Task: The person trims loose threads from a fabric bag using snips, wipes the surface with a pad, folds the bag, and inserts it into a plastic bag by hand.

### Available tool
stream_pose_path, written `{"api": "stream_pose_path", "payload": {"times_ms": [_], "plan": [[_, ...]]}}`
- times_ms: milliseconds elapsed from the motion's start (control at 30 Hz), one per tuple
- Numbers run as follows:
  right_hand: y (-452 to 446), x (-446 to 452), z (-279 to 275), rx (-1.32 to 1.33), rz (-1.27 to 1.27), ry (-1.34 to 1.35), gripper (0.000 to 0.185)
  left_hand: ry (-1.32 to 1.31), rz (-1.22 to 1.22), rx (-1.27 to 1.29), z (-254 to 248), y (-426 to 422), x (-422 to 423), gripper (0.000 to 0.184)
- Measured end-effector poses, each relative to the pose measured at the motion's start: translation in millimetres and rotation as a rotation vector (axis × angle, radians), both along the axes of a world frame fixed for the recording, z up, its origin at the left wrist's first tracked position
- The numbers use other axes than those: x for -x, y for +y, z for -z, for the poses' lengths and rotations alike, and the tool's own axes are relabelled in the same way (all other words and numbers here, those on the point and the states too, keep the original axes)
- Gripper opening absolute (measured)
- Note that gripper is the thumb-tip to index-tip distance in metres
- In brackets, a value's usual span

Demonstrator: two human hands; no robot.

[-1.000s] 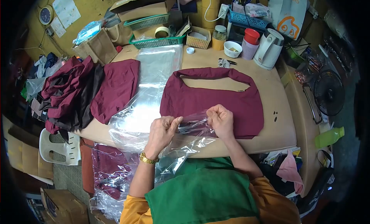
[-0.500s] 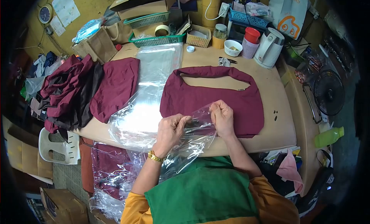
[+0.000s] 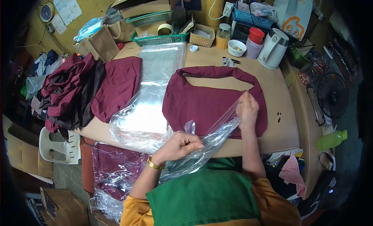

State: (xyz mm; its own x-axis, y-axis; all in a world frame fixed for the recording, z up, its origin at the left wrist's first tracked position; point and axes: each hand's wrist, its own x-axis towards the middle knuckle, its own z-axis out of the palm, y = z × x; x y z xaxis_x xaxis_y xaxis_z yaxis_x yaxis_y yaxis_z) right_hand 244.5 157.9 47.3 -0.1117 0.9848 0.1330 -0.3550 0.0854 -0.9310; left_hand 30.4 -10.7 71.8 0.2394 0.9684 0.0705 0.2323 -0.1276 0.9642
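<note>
A clear plastic bag (image 3: 211, 142) stretches between my two hands at the table's front edge. My left hand (image 3: 179, 146), with a gold watch at its wrist, pinches one side of it. Higher and to the right, my right hand (image 3: 247, 111) grips the other side, over the maroon shoulder bag (image 3: 210, 103). That bag lies flat, its strap loop away from me. Left of it lies a stack of clear plastic bags (image 3: 151, 94), its front end crumpled.
Maroon cloth (image 3: 118, 86) and a heaped maroon and black pile (image 3: 70, 90) lie at the left. Behind are a green basket (image 3: 161, 40), a white bowl (image 3: 236, 48) and a kettle (image 3: 273, 49). Plastic-wrapped maroon items (image 3: 116, 167) sit below the table's left front.
My right hand has moved up and to the right, pulling the plastic bag out diagonally. My left hand has moved slightly right and down, so the hands are farther apart.
</note>
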Motion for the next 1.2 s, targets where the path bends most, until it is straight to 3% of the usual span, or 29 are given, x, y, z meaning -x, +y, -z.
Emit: {"api": "stream_pose_path", "payload": {"times_ms": [67, 100, 133, 167, 200, 233, 267, 300, 333, 367, 400, 467, 500, 567, 600, 633, 700, 733, 767, 800, 867, 900, 933, 967, 1000, 1067, 1100, 1167, 1200], "plan": [[9.6, -11.8, 2.4, -0.102, 0.104, -0.2, 0.03, 0.159, -0.028, -0.108, -0.7, 0.2, 3.4, 0.009], [8.2, -15.2, 2.7, -0.103, 0.1, -0.199, 0.03, 0.35, -0.268, -0.343, -0.5, 3.9, 6.0, 0.009], [-1.7, -16.6, -12.5, -0.146, -0.188, -0.282, 0.022, 0.539, -0.513, -0.577, -1.0, 7.1, 8.2, 0.011], [-9.8, -18.2, -19.8, -0.186, -0.476, -0.363, 0.016, 0.34, -0.598, -0.488, -6.1, 7.8, 9.9, 0.013], [-1.6, -32.1, 3.4, -0.27, -0.781, -0.465, 0.023, 0.264, -0.639, -0.613, -0.8, 12.7, 17.6, 0.013], [-1.4, -31.5, 5.5, -0.357, -0.715, -0.417, 0.008, -0.088, -0.578, -0.452, 4.3, 8.2, 20.8, 0.011], [-1.1, -31.2, 6.7, -0.441, -0.649, -0.369, 0.011, -0.434, -0.503, -0.28, 7.1, 1.1, 21.7, 0.01], [1.0, -30.4, 9.7, -0.288, -0.501, -0.199, 0.009, -0.379, -0.389, -0.116, 7.2, -5.7, 23.5, 0.009], [4.3, -28.9, 10.9, -0.138, -0.351, -0.03, 0.021, -0.321, -0.273, 0.046, -2.8, -11.7, 22.4, 0.01], [-1.6, -22.6, -4.3, 0.055, -0.178, 0.151, 0.022, -0.096, -0.073, 0.163, -27.1, -14.2, 13.7, 0.014], [7.2, -31.6, 2.9, 0.053, -0.178, 0.153, 0.022, -0.075, 0.1, 0.177, -24.2, -14.8, 13.5, 0.016], [36.3, -67.8, 26.5, 0.039, -0.353, 0.539, 0.014, -0.113, 0.368, 0.346, -25.2, -20.3, 17.0, 0.018], [41.8, -79.3, 28.5, 0.036, -0.347, 0.539, 0.014, -0.112, 0.375, 0.345, -20.3, -22.1, 26.2, 0.018], [44.0, -94.0, 27.1, 0.072, -0.548, 0.736, 0.019, -0.144, 0.361, -0.043, -7.2, -27.3, 54.2, 0.014], [36.3, -99.2, 23.3, 0.068, -0.54, 0.736, 0.019, -0.304, 0.151, 0.001, -9.7, -37.4, 65.9, 0.007], [20.0, -100.9, 8.0, -0.2, -0.788, 0.05, 0.023, -0.493, -0.105, -0.227, -9.8, -35.0, 65.8, 0.014], [1.9, -89.6, -15.5, -0.381, -1.166, -0.563, 0.029, -0.845, -0.297, -0.09, -1.7, -36.3, 81.3, 0.025], [-2.8, -82.6, -20.2, -0.3, -1.36, -0.449, 0.031, -1.218, -0.161, -0.091, -3.2, -35.7, 81.4, 0.027], [-3.1, -86.8, -3.2, -0.432, -1.038, -0.165, 0.031, -1.563, 0.266, 0.126, -8.1, -34.5, 76.5, 0.033], [-6.8, -86.1, 11.4, -0.015, -0.707, 0.439, 0.03, -1.129, -0.11, 0.176, -3.2, -46.7, 76.8, 0.027], [8.0, -80.0, -11.4, 0.07, -0.509, 0.652, 0.026, 0.015, 0.247, 0.081, -19.7, -29.1, 71.8, 0.022], [1.5, -77.1, -18.6, 0.069, -0.508, 0.654, 0.026, 0.109, 0.224, 0.314, -23.8, -29.6, 70.5, 0.023], [-4.6, -70.6, -26.3, -0.228, -0.801, 0.028, 0.026, 0.112, 0.223, 0.309, -17.0, -29.4, 80.0, 0.023], [-6.6, -66.7, -30.9, -0.52, -1.027, -0.631, 0.028, -0.264, -0.056, 0.155, -5.0, -28.8, 97.0, 0.024], [-7.9, -67.4, -30.9, -0.523, -1.026, -0.631, 0.028, -0.639, -0.335, -0.002, 4.5, -30.6, 109.4, 0.025], [-13.1, -68.8, -28.6, -0.3, -1.289, -0.61, 0.027, -1.398, 0.126, -0.017, 5.1, -30.3, 119.1, 0.03], [-12.2, -66.0, -25.8, -0.202, -0.997, -0.139, 0.029, -0.934, 0.135, 0.048, 11.9, -41.3, 125.0, 0.027], [-2.7, -67.8, -22.9, 0.064, -0.544, 0.548, 0.039, 0.035, 0.285, 0.44, -33.2, -35.1, 105.6, 0.024], [1.1, -72.1, -13.0, 0.063, -0.55, 0.548, 0.039, 0.034, 0.28, 0.438, -16.7, -39.0, 107.9, 0.024]]}}
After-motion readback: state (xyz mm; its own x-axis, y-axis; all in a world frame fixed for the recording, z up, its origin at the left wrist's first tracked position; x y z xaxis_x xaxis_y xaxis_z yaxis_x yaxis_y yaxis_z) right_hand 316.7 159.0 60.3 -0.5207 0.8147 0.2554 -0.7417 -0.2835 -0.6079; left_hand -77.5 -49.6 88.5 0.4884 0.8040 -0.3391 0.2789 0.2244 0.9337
